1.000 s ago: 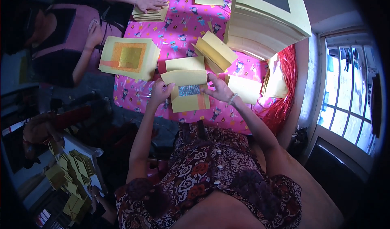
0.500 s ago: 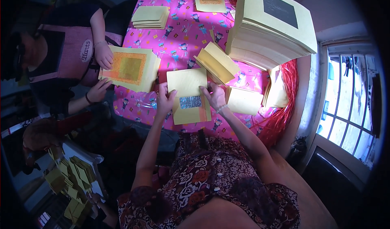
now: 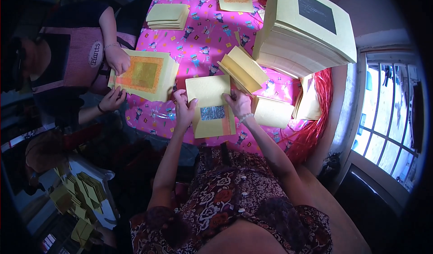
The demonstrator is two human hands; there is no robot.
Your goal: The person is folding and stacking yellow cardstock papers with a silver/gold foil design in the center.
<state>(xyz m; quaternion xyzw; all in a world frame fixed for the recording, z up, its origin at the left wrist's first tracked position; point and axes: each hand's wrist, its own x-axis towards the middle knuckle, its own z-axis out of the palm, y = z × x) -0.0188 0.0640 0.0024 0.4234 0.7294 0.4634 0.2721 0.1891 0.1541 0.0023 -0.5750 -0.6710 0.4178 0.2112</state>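
At the near edge of a glossy pink plastic tablecloth point(image 3: 191, 44) printed with small figures, a rectangular yellow paper sheet point(image 3: 208, 89) with a silver patch and an orange-red strip was held between both hands. Its left edge was pinched by the left hand point(image 3: 184, 109), thumb on top, fingers curled at the edge. Its right edge was pinched by the right hand point(image 3: 240, 106), thumb on top; fingertips underneath were hidden. Whether the sheet was lifted or rested on the cloth could not be told. A white beaded bracelet point(image 3: 246, 117) was worn on the right wrist. Just beyond the right hand, a folded yellow paper bundle point(image 3: 243, 68) was seen; beside that hand, a flat pale-yellow paper stack point(image 3: 273, 112) was placed. Farther back, a tall yellow paper block point(image 3: 297, 42) with a dark grey rectangle was stood. At left, a yellow paper pile point(image 3: 166, 85) with a gold square framed in orange was touched by a co-worker's hands point(image 3: 118, 60). Shiny red plastic strands point(image 3: 324, 87) were hung at the right.
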